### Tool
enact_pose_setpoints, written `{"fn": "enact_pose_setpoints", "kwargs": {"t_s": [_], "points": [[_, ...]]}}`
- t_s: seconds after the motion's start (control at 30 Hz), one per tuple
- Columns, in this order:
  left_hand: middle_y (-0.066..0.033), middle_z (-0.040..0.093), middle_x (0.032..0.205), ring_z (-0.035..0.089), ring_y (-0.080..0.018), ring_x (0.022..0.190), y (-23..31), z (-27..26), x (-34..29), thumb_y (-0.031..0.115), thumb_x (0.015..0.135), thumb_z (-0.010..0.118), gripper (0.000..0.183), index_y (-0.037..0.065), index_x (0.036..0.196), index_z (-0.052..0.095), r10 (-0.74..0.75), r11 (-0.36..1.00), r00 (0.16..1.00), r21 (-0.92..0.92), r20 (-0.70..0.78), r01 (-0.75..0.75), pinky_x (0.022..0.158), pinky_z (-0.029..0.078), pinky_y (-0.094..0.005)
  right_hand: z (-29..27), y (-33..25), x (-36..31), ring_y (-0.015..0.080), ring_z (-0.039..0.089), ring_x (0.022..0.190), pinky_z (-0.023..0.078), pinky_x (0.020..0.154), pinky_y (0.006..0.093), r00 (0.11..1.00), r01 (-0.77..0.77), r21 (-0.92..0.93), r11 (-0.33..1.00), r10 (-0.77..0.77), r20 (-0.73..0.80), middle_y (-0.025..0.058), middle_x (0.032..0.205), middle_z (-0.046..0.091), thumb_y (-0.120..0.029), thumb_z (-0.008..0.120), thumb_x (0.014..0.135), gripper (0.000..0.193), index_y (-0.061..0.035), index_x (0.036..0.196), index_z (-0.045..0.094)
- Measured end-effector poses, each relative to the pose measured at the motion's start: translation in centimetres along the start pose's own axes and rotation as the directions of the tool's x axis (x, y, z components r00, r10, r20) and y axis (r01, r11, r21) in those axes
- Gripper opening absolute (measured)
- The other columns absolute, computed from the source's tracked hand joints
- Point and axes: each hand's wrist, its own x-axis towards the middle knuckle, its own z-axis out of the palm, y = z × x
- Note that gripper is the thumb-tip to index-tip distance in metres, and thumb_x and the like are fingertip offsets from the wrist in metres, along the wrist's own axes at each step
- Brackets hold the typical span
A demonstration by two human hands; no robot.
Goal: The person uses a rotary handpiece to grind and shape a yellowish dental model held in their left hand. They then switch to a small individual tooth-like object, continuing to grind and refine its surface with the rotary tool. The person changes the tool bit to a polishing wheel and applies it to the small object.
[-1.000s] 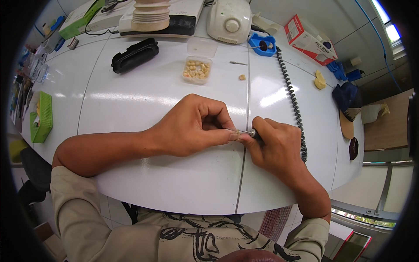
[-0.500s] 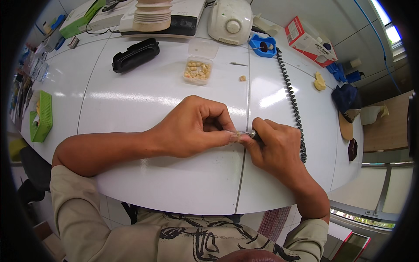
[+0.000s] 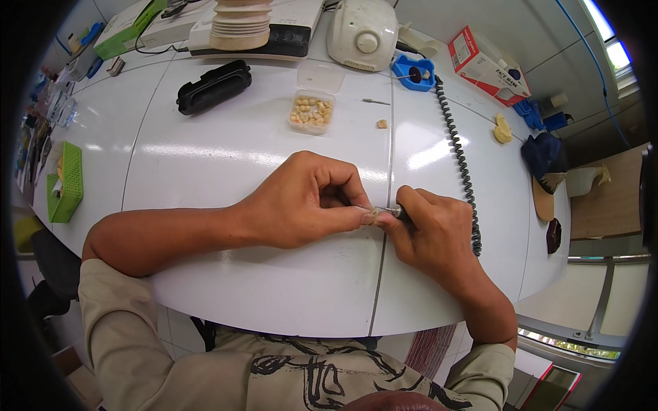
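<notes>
My left hand point(image 3: 305, 198) is closed in a pinch, thumb against forefinger, on a small pale piece point(image 3: 371, 217) mostly hidden by the fingertips. Wrapped in the fingers of my right hand point(image 3: 439, 226) is a rotary handpiece point(image 3: 397, 212); its metal nose and thin bur point left at the piece. The right thumb tip rests close against the left fingertips. A coiled dark cord point(image 3: 455, 137) runs down the table to behind my right hand. Beyond the hands stands a clear open box point(image 3: 319, 127) of tooth-like pieces point(image 3: 312, 109), with one loose tooth-like piece point(image 3: 382, 124) and a bur point(image 3: 375, 101) lying nearby.
At the back are a white control unit point(image 3: 362, 34) with a knob, a blue tray point(image 3: 413, 72) and a red-and-white carton point(image 3: 488, 65). A black case point(image 3: 214, 87) lies back left, a green basket point(image 3: 65, 183) far left. A dark blue cap point(image 3: 545, 161) sits on the right.
Almost nothing differs. Both hands keep their places, with only a very slight shift at the fingertips and the handpiece's nose.
</notes>
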Motion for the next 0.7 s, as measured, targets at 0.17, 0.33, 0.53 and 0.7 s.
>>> {"fn": "enact_pose_setpoints", "kwargs": {"t_s": [0.17, 0.33, 0.53, 0.7], "points": [[-0.0103, 0.081, 0.107, 0.077, -0.0118, 0.102, -0.22, -0.01, 0.05, -0.001, 0.102, 0.080, 0.008, -0.005, 0.108, 0.077, 0.024, 0.999, 1.000, -0.022, 0.008, -0.024, 0.094, 0.064, -0.0292, -0.09, 0.01, -0.01, 0.0258, 0.061, 0.046, 0.041, 0.046, 0.0409, 1.000, 0.006, -0.009, 1.000, -0.006, 0.004, 0.0059, 0.063, 0.066, -0.047, 0.086, 0.098, 0.044, -0.0110, 0.084, 0.065], [-0.0100, 0.081, 0.107, 0.076, -0.0115, 0.102, -0.20, 0.00, -0.04, 0.000, 0.102, 0.080, 0.008, -0.005, 0.108, 0.078, 0.023, 0.999, 1.000, -0.029, 0.012, -0.023, 0.093, 0.063, -0.0290, -0.07, 0.02, -0.03, 0.0258, 0.061, 0.046, 0.041, 0.046, 0.0408, 1.000, 0.004, -0.014, 1.000, -0.004, 0.018, 0.0061, 0.063, 0.066, -0.047, 0.086, 0.098, 0.044, -0.0111, 0.084, 0.065], [-0.0099, 0.081, 0.107, 0.076, -0.0113, 0.101, -0.22, -0.01, 0.00, 0.000, 0.102, 0.080, 0.008, -0.005, 0.108, 0.078, 0.022, 1.000, 1.000, -0.015, 0.003, -0.022, 0.093, 0.064, -0.0290, -0.15, -0.10, 0.04, 0.0263, 0.062, 0.047, 0.041, 0.046, 0.0405, 1.000, -0.009, -0.008, 1.000, 0.010, 0.024, 0.0067, 0.064, 0.067, -0.047, 0.086, 0.098, 0.044, -0.0109, 0.084, 0.065], [-0.0098, 0.081, 0.107, 0.076, -0.0113, 0.101, -0.09, 0.01, -0.03, -0.001, 0.101, 0.079, 0.007, -0.005, 0.107, 0.078, 0.029, 0.999, 1.000, -0.027, 0.009, -0.028, 0.093, 0.063, -0.0292, -0.04, 0.03, -0.06, 0.0264, 0.062, 0.048, 0.041, 0.046, 0.0410, 1.000, 0.000, -0.001, 1.000, 0.001, 0.014, 0.0069, 0.064, 0.067, -0.047, 0.087, 0.098, 0.044, -0.0106, 0.085, 0.066]]}}
